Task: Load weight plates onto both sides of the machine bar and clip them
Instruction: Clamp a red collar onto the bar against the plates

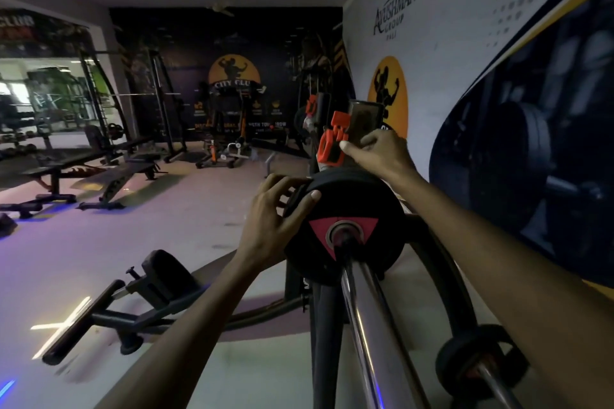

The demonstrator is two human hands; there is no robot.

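Partly hidden: the far end of the chrome machine bar (365,319), which passes through the hub of a black weight plate (345,229) and is lost behind it; its near end is cut off at the lower edge of view. Long axis runs from the viewer away toward the back wall, rising slightly. Plate sits on the bar, face toward the viewer, red triangle mark pointing down. Left hand (275,219): fingers curled over the plate's upper left rim, gripping it. Right hand (378,153): fingers closed on an orange clip (330,143) above the plate. Second, smaller plate (478,359) lower right, blurred.
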